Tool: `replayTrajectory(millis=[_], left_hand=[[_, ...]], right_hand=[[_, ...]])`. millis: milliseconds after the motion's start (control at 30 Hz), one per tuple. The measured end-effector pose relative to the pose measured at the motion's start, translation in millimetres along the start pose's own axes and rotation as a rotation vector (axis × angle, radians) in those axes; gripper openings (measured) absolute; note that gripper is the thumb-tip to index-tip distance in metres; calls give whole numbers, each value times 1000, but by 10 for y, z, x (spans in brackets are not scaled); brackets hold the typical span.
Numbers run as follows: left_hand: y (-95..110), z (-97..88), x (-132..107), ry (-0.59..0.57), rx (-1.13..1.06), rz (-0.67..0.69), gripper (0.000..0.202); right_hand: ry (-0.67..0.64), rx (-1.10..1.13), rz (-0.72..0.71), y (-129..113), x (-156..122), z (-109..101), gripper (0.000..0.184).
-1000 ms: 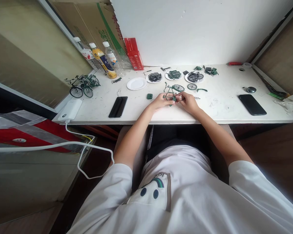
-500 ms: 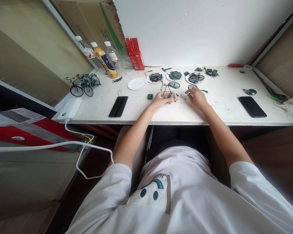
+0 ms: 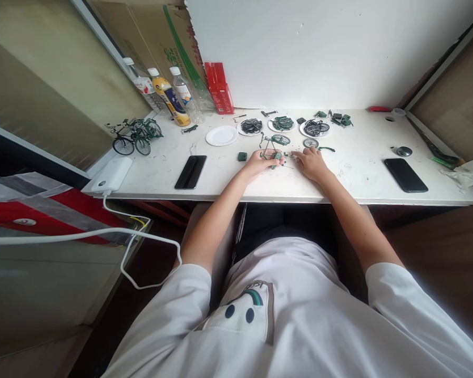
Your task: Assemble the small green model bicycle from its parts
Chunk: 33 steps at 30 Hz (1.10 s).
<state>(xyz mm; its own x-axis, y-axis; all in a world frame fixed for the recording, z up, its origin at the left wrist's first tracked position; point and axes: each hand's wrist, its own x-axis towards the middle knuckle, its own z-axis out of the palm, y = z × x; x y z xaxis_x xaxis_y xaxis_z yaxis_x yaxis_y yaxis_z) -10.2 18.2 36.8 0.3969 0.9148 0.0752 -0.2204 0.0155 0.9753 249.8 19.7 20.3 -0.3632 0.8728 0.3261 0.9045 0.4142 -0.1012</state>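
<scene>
One half-hidden bike model [image 3: 275, 143] in L fingers [image 3: 268, 159]; R fingers [image 3: 299, 155]: grip indiscernible.

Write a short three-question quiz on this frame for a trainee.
1. True or false: the left hand holds the half-built green model bicycle.
2. What lies on the table just beyond the right hand? A) a loose wheel B) a bottle C) a red box
3. Fill in: the finished model bicycles stand near the table's ___ edge, on the person's own side.
Key: 1 true; 2 A; 3 left.
</scene>
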Motion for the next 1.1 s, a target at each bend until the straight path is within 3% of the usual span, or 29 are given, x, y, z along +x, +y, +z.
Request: replayTrajectory(millis=[1100], left_hand=[[-14, -31, -9, -54, 4, -32, 53]], right_hand=[[39, 183, 8, -170, -60, -156, 26]])
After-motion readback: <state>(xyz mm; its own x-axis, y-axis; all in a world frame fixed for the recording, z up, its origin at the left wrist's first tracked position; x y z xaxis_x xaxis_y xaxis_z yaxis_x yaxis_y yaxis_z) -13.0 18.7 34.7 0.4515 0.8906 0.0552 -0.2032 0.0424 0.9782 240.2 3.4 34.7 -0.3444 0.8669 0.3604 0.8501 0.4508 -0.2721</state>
